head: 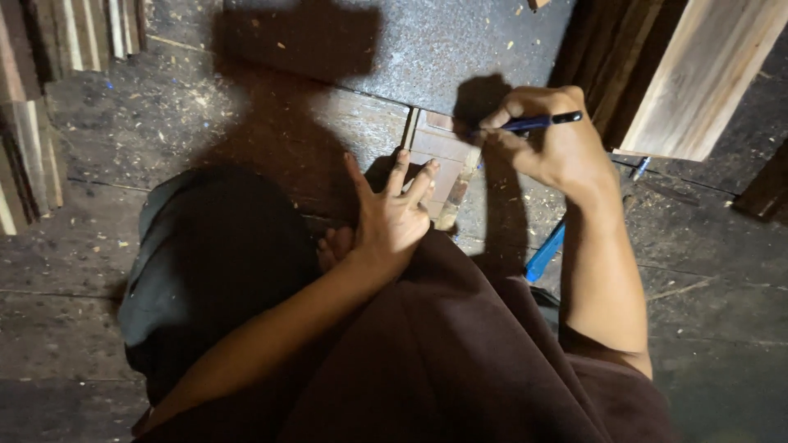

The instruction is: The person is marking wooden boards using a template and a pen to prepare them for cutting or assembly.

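Below, right hand [552, 148] clenched around blue pen [538, 123], left hand [392, 215] spread on wood piece [439, 156].

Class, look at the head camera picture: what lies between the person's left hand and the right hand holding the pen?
In the head view, a small wooden piece lies between them. The left hand presses its fingertips on its near side, while the right hand holds the blue pen over its far edge.

A: Dim overall; one hard light from behind and above. Floor [164, 123] carries a sharp head shadow.
B: Noted. Plank [706, 74] brightest, corners dark, slight softness throughout.
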